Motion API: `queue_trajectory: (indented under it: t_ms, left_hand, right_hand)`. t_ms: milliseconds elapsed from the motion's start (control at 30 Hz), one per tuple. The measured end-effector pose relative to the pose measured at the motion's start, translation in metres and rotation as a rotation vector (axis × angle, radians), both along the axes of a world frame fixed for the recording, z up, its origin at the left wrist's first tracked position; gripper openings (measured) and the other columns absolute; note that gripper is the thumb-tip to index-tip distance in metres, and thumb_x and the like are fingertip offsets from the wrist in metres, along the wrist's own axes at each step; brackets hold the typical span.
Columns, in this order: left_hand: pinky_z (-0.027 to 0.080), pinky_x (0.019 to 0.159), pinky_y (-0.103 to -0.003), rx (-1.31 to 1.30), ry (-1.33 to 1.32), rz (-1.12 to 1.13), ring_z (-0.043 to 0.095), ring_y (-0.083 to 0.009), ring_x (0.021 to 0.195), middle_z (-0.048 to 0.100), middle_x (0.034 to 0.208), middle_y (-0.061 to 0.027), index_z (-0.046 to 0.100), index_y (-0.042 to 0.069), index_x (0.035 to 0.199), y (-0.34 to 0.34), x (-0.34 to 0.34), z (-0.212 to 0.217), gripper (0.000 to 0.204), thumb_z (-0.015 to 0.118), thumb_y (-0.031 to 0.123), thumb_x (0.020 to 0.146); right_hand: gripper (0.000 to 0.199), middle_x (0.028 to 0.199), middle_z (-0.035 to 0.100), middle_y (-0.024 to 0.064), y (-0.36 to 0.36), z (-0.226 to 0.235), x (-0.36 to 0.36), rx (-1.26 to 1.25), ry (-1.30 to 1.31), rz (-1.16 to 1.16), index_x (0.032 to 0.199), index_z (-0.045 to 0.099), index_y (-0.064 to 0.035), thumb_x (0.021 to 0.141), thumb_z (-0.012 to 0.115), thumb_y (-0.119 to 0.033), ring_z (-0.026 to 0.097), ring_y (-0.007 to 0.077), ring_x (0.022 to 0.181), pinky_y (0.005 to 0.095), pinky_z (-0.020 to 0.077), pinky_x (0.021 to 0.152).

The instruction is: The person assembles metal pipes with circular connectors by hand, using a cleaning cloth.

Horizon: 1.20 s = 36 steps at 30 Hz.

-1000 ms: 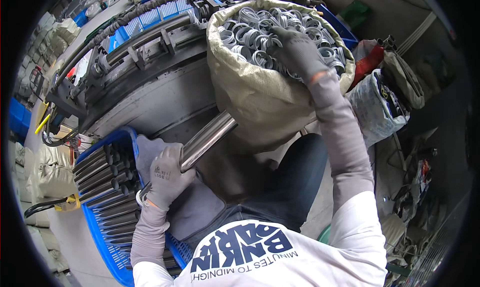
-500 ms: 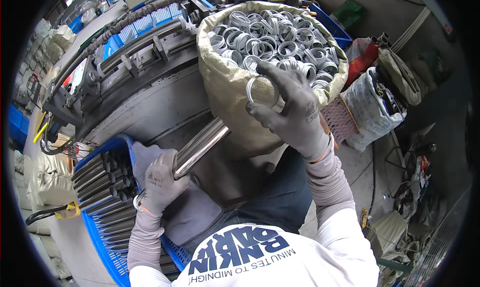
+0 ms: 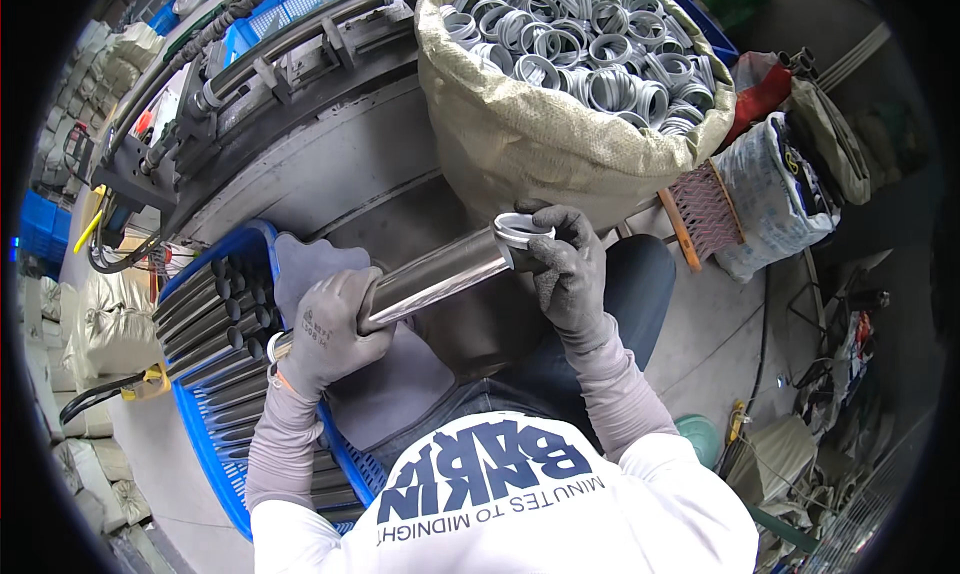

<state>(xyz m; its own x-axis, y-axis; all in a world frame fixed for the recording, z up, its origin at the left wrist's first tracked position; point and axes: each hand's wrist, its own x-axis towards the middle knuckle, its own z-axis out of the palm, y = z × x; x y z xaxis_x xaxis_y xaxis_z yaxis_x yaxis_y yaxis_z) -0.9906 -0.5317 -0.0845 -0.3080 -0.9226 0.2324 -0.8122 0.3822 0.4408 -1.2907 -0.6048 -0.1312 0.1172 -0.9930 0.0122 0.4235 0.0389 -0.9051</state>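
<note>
My left hand (image 3: pixel 338 326), in a grey glove, is wrapped around the lower part of a shiny metal tube (image 3: pixel 435 279), which slants up to the right across my lap. My gloved right hand (image 3: pixel 568 269) pinches a white ring (image 3: pixel 522 230) between thumb and fingers. The ring sits at the tube's upper end, tilted against its mouth; whether it is seated there I cannot tell. Beyond my hands stands a large woven sack (image 3: pixel 560 159) full of similar rings (image 3: pixel 590 49).
On my left a blue plastic basket (image 3: pixel 186 399) holds several dark metal tubes (image 3: pixel 225 314). A long machine bench (image 3: pixel 300 159) with rods runs along the far left. At the right stand a woven stool (image 3: pixel 705 209) and a stuffed white bag (image 3: pixel 775 209).
My right hand has come down from the sack's edge toward me, bringing the ring to the tube's end. The tube is now held flatter, and the view has shifted.
</note>
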Motion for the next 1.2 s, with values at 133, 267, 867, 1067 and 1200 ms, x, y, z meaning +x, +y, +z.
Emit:
queue_trajectory:
  t_ms: [133, 267, 867, 1067, 1200]
  left_hand:
    - [0.052, 0.076, -0.048, -0.019, -0.023, -0.012, 0.069, -0.0369, 0.087, 0.07, 0.093, -0.0142, 0.067, 0.004, 0.116, -0.002, -0.004, -0.005, 0.047, 0.078, 0.017, 0.073]
    - [0.053, 0.076, -0.048, -0.032, -0.047, -0.001, 0.069, -0.0367, 0.087, 0.07, 0.094, -0.0137, 0.067, 0.004, 0.117, -0.002, -0.002, -0.011, 0.048, 0.079, 0.018, 0.073]
    - [0.055, 0.079, -0.047, -0.027, -0.155, 0.047, 0.069, -0.036, 0.088, 0.067, 0.095, -0.0154, 0.063, 0.002, 0.12, -0.001, -0.005, -0.024, 0.054, 0.08, 0.019, 0.072]
    - [0.053, 0.077, -0.049, -0.021, -0.121, 0.062, 0.069, -0.0377, 0.087, 0.068, 0.095, -0.0154, 0.064, 0.003, 0.12, -0.006, 0.0, -0.028, 0.051, 0.079, 0.017, 0.073]
    - [0.054, 0.079, -0.049, 0.051, -0.176, 0.071, 0.069, -0.038, 0.09, 0.067, 0.096, -0.0158, 0.063, 0.003, 0.121, -0.003, 0.003, -0.026, 0.054, 0.081, 0.018, 0.072]
  right_hand:
    - [0.058, 0.128, 0.07, 0.0171, -0.005, -0.001, -0.003, 0.026, -0.117, 0.122, 0.142, 0.058, 0.0084, 0.091, 0.073, -0.015, 0.071, 0.0224, 0.113, 0.0348, 0.0546, 0.103]
    - [0.071, 0.141, 0.065, 0.0123, -0.015, -0.01, -0.019, -0.061, 0.164, 0.327, 0.155, 0.051, 0.0036, 0.092, 0.075, -0.017, 0.065, 0.0188, 0.122, 0.0314, 0.0511, 0.104]
    - [0.041, 0.113, 0.073, 0.0184, -0.004, -0.02, 0.042, -0.047, 0.017, -0.015, 0.133, 0.062, 0.0084, 0.112, 0.049, -0.024, 0.077, 0.0298, 0.104, 0.0388, 0.0596, 0.096]
    - [0.04, 0.108, 0.075, 0.0176, -0.01, -0.026, 0.05, -0.212, 0.265, -0.056, 0.127, 0.066, 0.0072, 0.114, 0.042, -0.022, 0.078, 0.0286, 0.104, 0.0375, 0.0606, 0.096]
    - [0.039, 0.104, 0.076, 0.0173, -0.009, -0.024, 0.062, -0.107, 0.172, -0.059, 0.122, 0.068, 0.0066, 0.113, 0.043, -0.021, 0.076, 0.0257, 0.098, 0.0355, 0.0587, 0.092]
